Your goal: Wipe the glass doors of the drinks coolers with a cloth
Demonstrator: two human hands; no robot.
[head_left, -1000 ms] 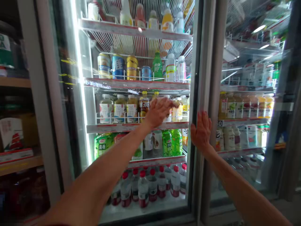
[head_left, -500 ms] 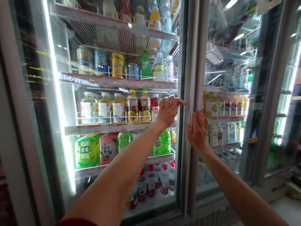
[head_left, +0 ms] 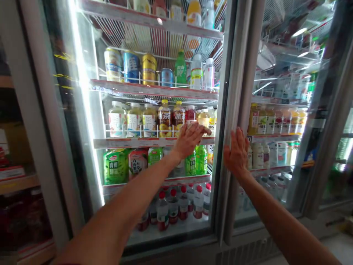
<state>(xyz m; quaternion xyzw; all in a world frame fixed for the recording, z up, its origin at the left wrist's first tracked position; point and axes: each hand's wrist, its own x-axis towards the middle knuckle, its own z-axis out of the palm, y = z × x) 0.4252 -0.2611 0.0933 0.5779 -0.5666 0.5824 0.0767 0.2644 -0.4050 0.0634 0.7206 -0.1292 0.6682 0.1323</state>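
With right hand (head_left: 237, 152) open, empty, appears to press tall grey metal door frame (head_left: 236, 88) behind palm: likely stiff, heavy; grip by edge. With left hand (head_left: 189, 140) spread, empty, reaches toward clear flat glass pane (head_left: 150, 101), likely slick; cannot tell if touching.

The bare, bent left arm (head_left: 132, 200) reaches from near left toward the far middle, its left hand (head_left: 190, 140) flattened, fingers pointing right; the bare right forearm (head_left: 278, 213) rises from near right, its right hand (head_left: 237, 152) upright, fingers straight.
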